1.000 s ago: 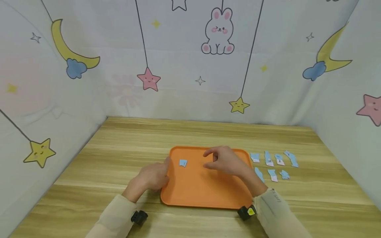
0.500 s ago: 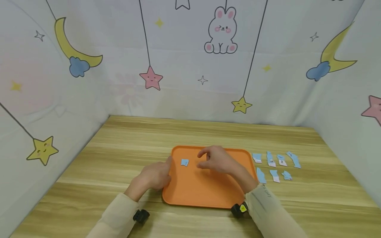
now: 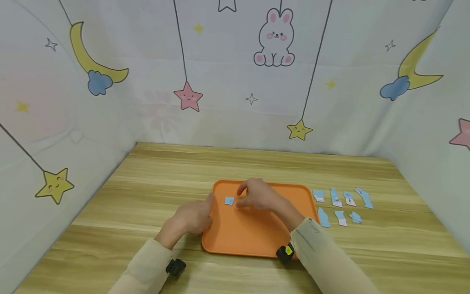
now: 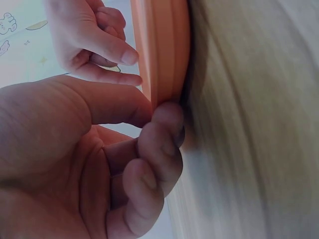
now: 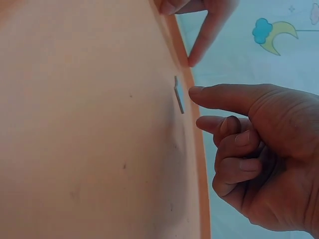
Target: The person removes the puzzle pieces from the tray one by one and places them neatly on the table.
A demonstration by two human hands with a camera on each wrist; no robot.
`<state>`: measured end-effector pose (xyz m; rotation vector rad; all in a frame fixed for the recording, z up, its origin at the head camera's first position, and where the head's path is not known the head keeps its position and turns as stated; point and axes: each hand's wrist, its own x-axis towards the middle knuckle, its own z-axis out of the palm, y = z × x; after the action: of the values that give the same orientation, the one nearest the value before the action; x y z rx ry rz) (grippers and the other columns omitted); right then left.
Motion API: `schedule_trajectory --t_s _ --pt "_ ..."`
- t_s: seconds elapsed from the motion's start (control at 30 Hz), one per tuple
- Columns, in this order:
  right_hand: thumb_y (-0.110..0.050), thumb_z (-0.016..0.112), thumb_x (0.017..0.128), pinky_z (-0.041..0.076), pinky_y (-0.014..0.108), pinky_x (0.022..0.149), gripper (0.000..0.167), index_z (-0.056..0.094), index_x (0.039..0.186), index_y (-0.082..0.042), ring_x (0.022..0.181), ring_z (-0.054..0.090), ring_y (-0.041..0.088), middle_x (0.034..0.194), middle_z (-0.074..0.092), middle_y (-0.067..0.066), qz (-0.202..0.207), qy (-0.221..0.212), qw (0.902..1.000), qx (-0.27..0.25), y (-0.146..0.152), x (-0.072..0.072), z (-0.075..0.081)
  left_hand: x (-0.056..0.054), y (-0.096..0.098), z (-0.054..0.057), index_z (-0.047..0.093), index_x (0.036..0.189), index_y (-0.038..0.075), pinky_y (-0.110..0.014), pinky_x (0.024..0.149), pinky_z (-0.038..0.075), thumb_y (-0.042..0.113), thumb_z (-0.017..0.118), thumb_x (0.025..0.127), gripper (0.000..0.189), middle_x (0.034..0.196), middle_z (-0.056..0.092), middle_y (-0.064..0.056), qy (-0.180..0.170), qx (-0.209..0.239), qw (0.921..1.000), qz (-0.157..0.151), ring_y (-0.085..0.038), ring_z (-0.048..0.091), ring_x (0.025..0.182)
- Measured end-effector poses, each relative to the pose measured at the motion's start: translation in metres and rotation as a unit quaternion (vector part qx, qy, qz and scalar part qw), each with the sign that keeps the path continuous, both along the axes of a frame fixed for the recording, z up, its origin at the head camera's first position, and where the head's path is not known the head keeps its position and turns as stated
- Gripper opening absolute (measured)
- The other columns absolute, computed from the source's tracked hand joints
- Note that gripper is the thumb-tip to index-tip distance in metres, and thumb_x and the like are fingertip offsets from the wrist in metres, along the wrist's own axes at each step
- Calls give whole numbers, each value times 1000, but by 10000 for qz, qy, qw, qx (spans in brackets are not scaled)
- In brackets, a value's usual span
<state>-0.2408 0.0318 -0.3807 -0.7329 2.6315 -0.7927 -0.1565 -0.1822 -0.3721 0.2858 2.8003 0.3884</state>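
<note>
An orange tray (image 3: pixel 238 234) lies on the wooden table. My left hand (image 3: pixel 191 217) pinches its left rim, and the left wrist view shows the thumb above and the fingertips below the tray edge (image 4: pixel 169 50). On the tray's upper left lies a small, flat, blue piece with uneven edges (image 3: pixel 229 201). Just right of that piece hovers my right hand (image 3: pixel 258 195), thumb and index finger apart with nothing between them. In the right wrist view the thin piece (image 5: pixel 179 95) is seen nearly edge-on, close to those fingertips, and the hand's other fingers (image 5: pixel 234 169) are curled in.
Right of the tray, several irregular blue and whitish pieces (image 3: pixel 335 197) lie in two rows on the wooden table (image 3: pixel 176 163). A white cloth (image 3: pixel 220 118) printed with stars, moons and a rabbit hangs behind and at both sides.
My right hand has moved left across the tray, closer to the blue piece. The left hand keeps its hold on the rim. The whole view has shifted slightly.
</note>
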Motion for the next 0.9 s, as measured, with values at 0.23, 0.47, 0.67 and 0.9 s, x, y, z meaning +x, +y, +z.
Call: schedule_trajectory --t_s 0.23,0.47,0.67,0.9 --pt "-26 86 89 51 33 77 31 78 113 -9 81 58 17 113 75 6 77 237 9990 370 -8 -2 -3 0 2 2 30 163 -6 -37 61 44 9 61 98 74 86 63 -9 -15 -63 10000 -17 -22 56 71" --pt "-26 84 91 52 32 76 28 78 111 -7 79 58 14 107 75 5 288 382 9973 550 -17 -2 -4 -1 1 -1 30 163 -7 -36 61 43 10 60 99 72 88 63 -9 -28 -21 10000 -6 -21 56 71" --pt "-24 81 93 53 32 75 23 79 109 -7 78 60 15 107 75 7 283 444 9964 661 -20 -2 -4 1 1 -1 29 163 -8 -35 58 40 8 60 99 73 81 60 -8 -4 26 10000 -42 -21 54 67" --pt "-19 79 94 52 32 73 24 78 114 -5 76 59 16 107 75 8 323 483 9959 695 -22 -1 -2 0 1 -2 30 162 -8 -38 62 44 9 63 98 75 88 63 -9 82 -32 10000 -48 -22 56 72"
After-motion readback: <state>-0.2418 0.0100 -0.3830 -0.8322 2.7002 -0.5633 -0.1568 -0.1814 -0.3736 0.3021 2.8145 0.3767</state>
